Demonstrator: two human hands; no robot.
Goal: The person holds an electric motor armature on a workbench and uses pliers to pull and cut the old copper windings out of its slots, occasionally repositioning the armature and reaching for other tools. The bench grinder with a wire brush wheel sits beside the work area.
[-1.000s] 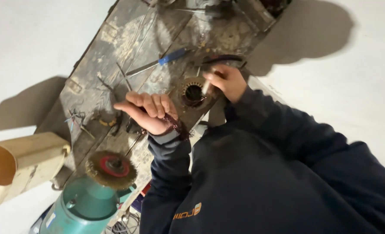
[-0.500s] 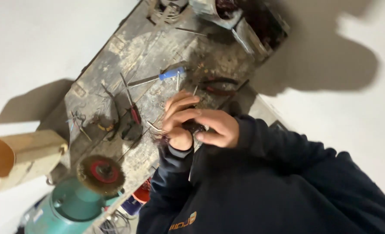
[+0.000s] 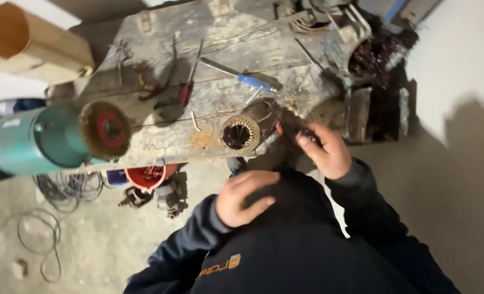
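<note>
A single head-worn camera looked steeply down past the wearer's dark sweatshirt (image 3: 307, 245) onto a worn wooden workbench (image 3: 225, 32) and the concrete floor (image 3: 89, 245) beside it. It sat close, so the left hand (image 3: 244, 197) and right hand (image 3: 323, 149) filled the lower middle, while the bench ran across the upper half. The teal bench grinder (image 3: 35, 139) sat at the left edge. No second view existed to share any part.

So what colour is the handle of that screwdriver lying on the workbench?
Blue: the screwdriver has a blue handle, seen best in the head view.
</note>
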